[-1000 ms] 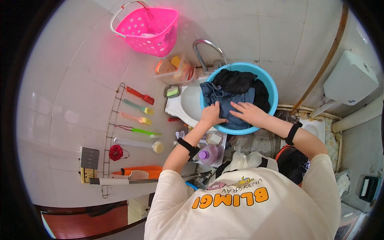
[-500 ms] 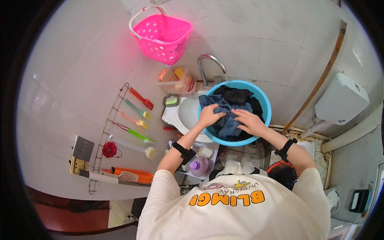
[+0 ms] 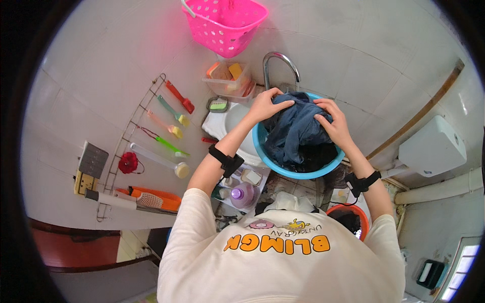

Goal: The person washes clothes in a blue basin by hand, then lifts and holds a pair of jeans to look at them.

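Observation:
A wet-looking dark blue garment [image 3: 295, 132] is bunched up over a light blue basin [image 3: 308, 175]; its lower folds hang into the basin. My left hand [image 3: 268, 105] grips its upper left part, thumb laid across the cloth. On the other side, my right hand [image 3: 333, 120] has its fingers and thumb closed on the garment's upper right. Beneath it, dark cloth or dark water [image 3: 318, 156] shows in the basin. A chrome faucet [image 3: 281, 55] arches just behind. What kind of garment it is cannot be made out.
The basin stands on a white sink [image 3: 240, 117]. To the left are a clear box of sponges [image 3: 227, 81] and a wall rack with several brushes [image 3: 174, 96]. A pink basket [image 3: 227, 30] hangs above. Below are a purple bottle [image 3: 243, 196] and a red bucket [image 3: 361, 222].
Both hands have moved toward the faucet and drawn the blue garment up into a raised bunch; before, it lay lower in the basin. The view has shifted, bringing the red bucket further into sight.

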`<state>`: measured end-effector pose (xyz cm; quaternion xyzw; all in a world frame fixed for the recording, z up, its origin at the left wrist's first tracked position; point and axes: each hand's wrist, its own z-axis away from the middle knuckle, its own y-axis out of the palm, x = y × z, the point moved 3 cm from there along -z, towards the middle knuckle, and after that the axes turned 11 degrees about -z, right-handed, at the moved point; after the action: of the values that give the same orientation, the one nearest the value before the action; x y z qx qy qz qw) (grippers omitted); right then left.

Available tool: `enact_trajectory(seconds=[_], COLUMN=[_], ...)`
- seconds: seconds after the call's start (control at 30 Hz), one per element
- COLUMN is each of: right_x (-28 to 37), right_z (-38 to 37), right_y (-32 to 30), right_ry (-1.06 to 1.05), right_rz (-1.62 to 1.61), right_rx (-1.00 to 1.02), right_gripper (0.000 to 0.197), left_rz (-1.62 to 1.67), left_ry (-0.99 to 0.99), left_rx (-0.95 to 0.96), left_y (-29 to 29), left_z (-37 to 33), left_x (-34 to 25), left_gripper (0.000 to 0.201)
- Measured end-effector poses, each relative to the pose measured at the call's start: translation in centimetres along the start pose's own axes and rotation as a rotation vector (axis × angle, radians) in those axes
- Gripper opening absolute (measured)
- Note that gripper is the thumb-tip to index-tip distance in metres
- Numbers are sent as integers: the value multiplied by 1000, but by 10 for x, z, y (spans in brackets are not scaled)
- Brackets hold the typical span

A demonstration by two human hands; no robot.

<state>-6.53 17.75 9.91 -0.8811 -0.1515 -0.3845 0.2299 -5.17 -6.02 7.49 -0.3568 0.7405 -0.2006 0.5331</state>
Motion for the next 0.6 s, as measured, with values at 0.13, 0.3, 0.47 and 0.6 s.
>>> enact_trajectory(seconds=[0.13, 0.3, 0.47, 0.6], right_x=[-81, -88, -52, -29], right_z=[32, 48, 44, 50], right_y=[-21, -22, -3, 30], right_ry=[165, 290, 231, 301], right_rz=[-27, 277, 325, 314], right_rx=[-116, -196, -187, -55], right_gripper=[26, 28, 20, 46], left_rz=[-56, -265, -387, -405], left_ry=[24, -77, -124, -73], left_rx=[-103, 428, 138, 176], left_y=[13, 31, 39, 42], left_z=[11, 55, 65, 46], left_x=[34, 58, 44, 45], left_gripper=[37, 43, 64, 77])
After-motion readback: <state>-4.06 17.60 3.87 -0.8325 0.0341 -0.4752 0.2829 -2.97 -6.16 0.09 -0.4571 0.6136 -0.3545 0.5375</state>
